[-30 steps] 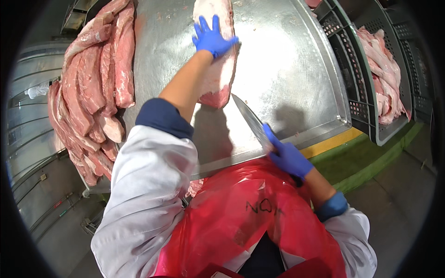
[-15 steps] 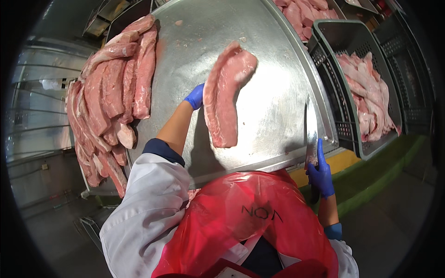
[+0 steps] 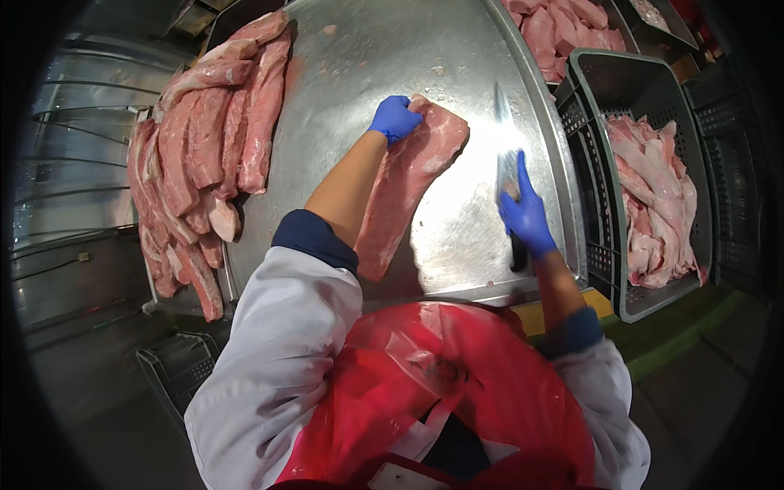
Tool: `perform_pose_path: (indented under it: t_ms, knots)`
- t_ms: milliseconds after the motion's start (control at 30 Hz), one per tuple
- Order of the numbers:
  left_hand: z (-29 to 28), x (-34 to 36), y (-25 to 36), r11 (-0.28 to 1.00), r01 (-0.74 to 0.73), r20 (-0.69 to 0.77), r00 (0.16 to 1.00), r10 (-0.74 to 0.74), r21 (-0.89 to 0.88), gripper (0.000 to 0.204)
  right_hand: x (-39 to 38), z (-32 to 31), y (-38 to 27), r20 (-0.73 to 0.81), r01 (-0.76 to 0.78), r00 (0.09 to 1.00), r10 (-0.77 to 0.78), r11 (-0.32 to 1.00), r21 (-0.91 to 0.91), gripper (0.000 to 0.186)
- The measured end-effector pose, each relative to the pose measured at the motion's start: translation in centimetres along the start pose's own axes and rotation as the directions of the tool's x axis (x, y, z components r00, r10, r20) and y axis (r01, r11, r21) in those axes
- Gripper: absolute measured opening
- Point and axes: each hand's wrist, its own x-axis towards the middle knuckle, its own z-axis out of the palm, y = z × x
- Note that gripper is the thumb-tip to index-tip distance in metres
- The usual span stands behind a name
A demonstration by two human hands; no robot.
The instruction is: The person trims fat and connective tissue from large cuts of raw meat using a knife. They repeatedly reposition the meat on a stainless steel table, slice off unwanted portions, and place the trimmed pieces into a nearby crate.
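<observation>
Head view shows a long slab of raw pork (image 3: pixel 406 192) lying on the steel worktop (image 3: pixel 343 98), placed diagonally, with its wide end far from the person and its narrow end near the worktop's front edge. The meat is pink with pale fat along one side, and its surface looks wet and smooth. The left hand (image 3: pixel 394 118), in a blue glove, has its grip closed on the far wide end of the slab, fingers curled over the edge. The right hand (image 3: pixel 525 216), also in a blue glove, is wrapped around the dark handle of a knife (image 3: pixel 506 163); the bright blade points away from the person and lies flat or close to the worktop, just beside the slab but apart from it. The worktop is shiny metal with small scraps of fat on it, and its right rim curves toward the front. To the left a pile of similar meat strips (image 3: pixel 196 163) hangs partly over the left edge. To the right, beyond the rim, stands a dark plastic crate (image 3: pixel 604 90) with lattice walls, holding pale meat pieces (image 3: pixel 653 196). Bare steel lies between the slab and the pile. The person wears a white coat (image 3: pixel 269 367) and a red plastic apron (image 3: pixel 457 392).
</observation>
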Motion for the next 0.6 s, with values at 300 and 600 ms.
perform_pose_path:
  t_ms: [300,600]
  knots:
    - [-1.2,-1.4,0.7,0.999,-0.042,-0.094,0.995,0.042,-0.005,0.03,15.4,7.2,-6.5,0.344,0.139,0.938,-0.035,0.949,-0.283,0.07]
    - [-6.0,-2.9,2.6,0.938,-0.213,-0.021,0.976,0.216,-0.272,0.027,11.7,8.0,-7.0,0.601,0.019,0.774,0.2,0.941,-0.338,0.074]
